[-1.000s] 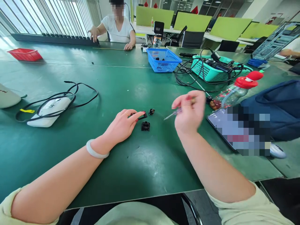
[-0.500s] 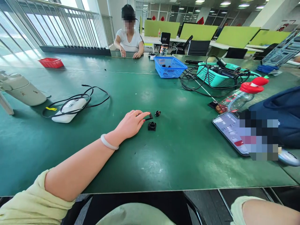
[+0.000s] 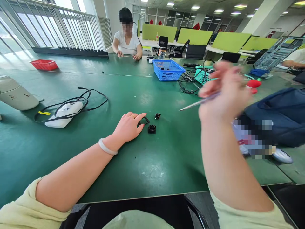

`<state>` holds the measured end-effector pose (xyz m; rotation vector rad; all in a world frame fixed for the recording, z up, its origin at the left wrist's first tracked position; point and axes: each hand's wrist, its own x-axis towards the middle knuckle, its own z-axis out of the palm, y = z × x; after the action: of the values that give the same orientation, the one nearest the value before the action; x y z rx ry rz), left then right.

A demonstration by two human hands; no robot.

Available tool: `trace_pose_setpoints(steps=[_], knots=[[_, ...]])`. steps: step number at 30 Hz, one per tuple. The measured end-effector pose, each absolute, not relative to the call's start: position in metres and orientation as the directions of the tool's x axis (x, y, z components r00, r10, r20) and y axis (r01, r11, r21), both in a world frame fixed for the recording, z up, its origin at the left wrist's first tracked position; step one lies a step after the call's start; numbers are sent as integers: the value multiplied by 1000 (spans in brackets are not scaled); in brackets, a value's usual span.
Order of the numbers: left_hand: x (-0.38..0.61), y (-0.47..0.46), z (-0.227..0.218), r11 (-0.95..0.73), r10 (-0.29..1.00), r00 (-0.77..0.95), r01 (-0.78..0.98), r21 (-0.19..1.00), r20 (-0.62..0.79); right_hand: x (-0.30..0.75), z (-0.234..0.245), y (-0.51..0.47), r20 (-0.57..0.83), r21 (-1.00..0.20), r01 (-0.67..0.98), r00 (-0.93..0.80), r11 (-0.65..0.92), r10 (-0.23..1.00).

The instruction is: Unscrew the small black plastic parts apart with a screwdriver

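My left hand (image 3: 128, 127) lies low over the table, with thumb and index finger at either side of a small black square frame (image 3: 147, 120) and gripping it. Close by on the green surface are a black square part with a raised ring (image 3: 152, 129) and a smaller dark part with shiny bits (image 3: 157, 116). Raised at the right is my right hand (image 3: 221, 92), smeared by motion. Its fingers are closed round a slim pointed metal tool (image 3: 190, 106), which looks like tweezers, tip toward the left. The tool's rear part is hidden in the hand.
Left lie a white device with black cord (image 3: 68, 115) and a pale bottle (image 3: 16, 93). Farther off are a red tray (image 3: 44, 65), a blue basket (image 3: 168, 75) and tangled cables (image 3: 187, 83). A dark bag (image 3: 274, 117) and phone are right; another person (image 3: 127, 44) sits opposite.
My right hand has come up into view from the lower right, carrying the pointed tool. The black frame now sits tilted between my left thumb and index finger. The view has shifted slightly.
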<state>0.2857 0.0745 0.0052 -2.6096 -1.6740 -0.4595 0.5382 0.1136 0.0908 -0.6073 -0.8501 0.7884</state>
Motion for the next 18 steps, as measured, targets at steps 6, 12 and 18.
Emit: trace_pose_setpoints(steps=[6,12,18], knots=[[283,76,4,-458,877,425,880,124,224,529,25,158,-141,-781,-616,333,103,932],[283,78,3,-449,880,430,892,55,201,528,1,161,-121,-861,-508,251,25,960],[280,79,3,-493,846,496,868,-66,196,502,-5,143,56,-938,-336,94,85,994]])
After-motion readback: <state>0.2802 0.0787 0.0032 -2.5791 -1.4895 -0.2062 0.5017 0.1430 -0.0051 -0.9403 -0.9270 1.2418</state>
